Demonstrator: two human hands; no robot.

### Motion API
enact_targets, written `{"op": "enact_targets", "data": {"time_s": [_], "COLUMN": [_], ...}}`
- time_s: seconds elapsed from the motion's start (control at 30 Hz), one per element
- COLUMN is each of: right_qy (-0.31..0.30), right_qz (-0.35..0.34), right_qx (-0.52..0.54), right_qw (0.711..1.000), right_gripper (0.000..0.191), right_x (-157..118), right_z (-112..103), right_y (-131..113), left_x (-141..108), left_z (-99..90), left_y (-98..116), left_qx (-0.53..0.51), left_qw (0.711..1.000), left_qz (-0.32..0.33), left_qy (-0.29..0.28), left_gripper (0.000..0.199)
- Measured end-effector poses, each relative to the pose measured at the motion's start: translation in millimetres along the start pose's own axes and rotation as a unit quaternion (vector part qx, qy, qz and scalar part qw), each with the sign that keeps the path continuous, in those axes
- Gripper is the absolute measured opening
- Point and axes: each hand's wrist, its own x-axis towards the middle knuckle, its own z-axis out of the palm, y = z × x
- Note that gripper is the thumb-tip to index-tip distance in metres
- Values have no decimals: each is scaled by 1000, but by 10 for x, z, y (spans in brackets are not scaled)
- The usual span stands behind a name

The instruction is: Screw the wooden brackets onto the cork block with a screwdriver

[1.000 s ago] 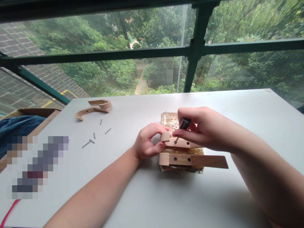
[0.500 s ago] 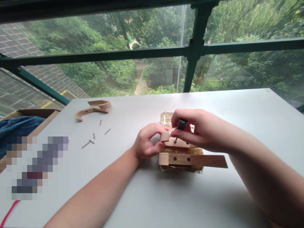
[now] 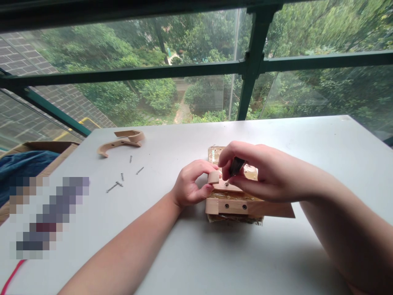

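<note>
My left hand (image 3: 194,183) pinches the curved end of a wooden hook (image 3: 214,177), which lies on a block wrapped in brown tape (image 3: 215,154). In my right hand (image 3: 260,170) is a screwdriver (image 3: 236,167), its black handle gripped between thumb and fingers. The handle stands just above a screw (image 3: 226,184) in this hook; I cannot see whether the tip touches it. Nearer to me, a second wooden hook (image 3: 236,206) lies across the block with two dark screw heads in it. My right hand hides part of the block and the first hook.
Two more curved wooden hooks (image 3: 121,144) lie together at the back left of the white table (image 3: 172,262). Several loose screws (image 3: 140,170) are scattered in front of them. A blurred-out object (image 3: 55,217) with a red cord is at the left, beside a cardboard box (image 3: 61,148) holding blue cloth.
My right hand has turned and shifted slightly, tilting the screwdriver handle and lowering it a little. The left hand keeps its hold on the hook.
</note>
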Motion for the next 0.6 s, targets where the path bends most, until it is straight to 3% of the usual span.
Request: {"op": "enact_targets", "data": {"time_s": [0.17,0.6], "right_qy": [-9,-1], "right_qz": [18,31], "right_qx": [-18,-66], "right_qw": [1000,997], "right_gripper": [43,35], "right_x": [-23,-35], "right_z": [-25,-46], "right_y": [-33,-31], "left_x": [2,-7], "left_z": [2,-4], "left_y": [-8,-37], "left_qx": [3,-7], "left_qw": [1000,1000], "left_qz": [3,8], "left_qy": [3,-7], "left_gripper": [27,24]}}
